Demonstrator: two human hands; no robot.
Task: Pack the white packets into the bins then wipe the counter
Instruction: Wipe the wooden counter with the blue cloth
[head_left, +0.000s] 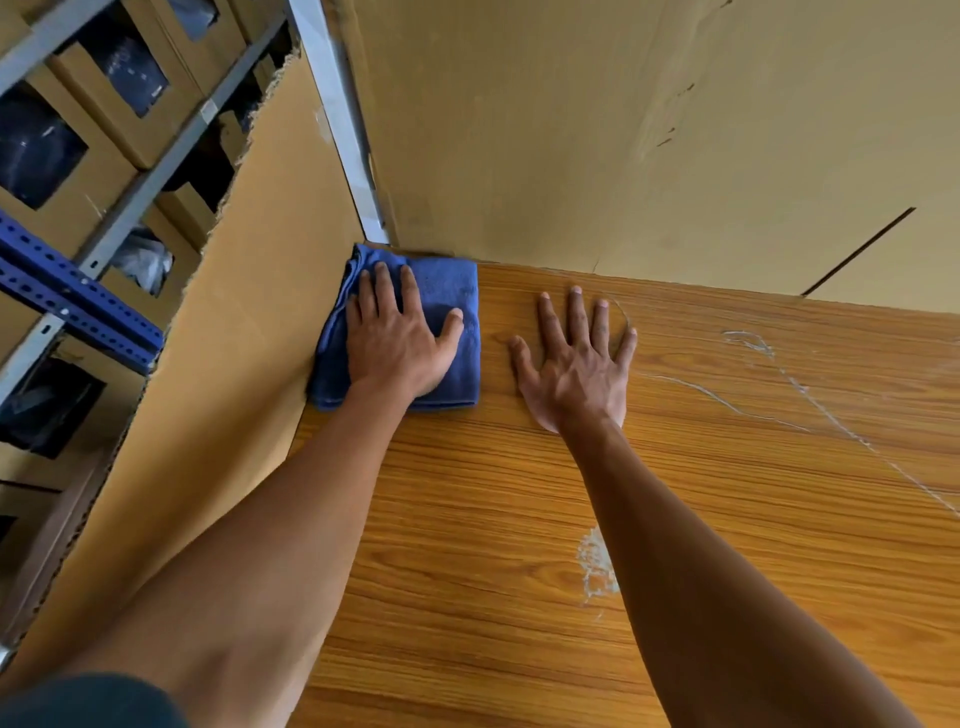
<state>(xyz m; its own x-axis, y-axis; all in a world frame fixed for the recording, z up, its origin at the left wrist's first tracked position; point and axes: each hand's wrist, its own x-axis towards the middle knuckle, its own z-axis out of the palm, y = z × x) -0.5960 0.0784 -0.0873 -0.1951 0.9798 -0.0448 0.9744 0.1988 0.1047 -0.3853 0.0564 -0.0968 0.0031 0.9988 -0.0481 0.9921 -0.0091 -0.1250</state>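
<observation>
We are pressing our flat left hand (397, 338) on the folded blue cloth (415, 332) in the counter's (519, 519) far-left corner; our right hand (574, 358) is lying flat, grasping nothing. Shelf boxes (67, 156) are holding indistinct dark contents. Cardboard panels (623, 130) are walling the scratched wood-grain surface.

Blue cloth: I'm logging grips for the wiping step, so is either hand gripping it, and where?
Neither hand grips anything. The left hand presses flat on the middle of the blue cloth; the right hand lies flat on the bare counter.
</observation>
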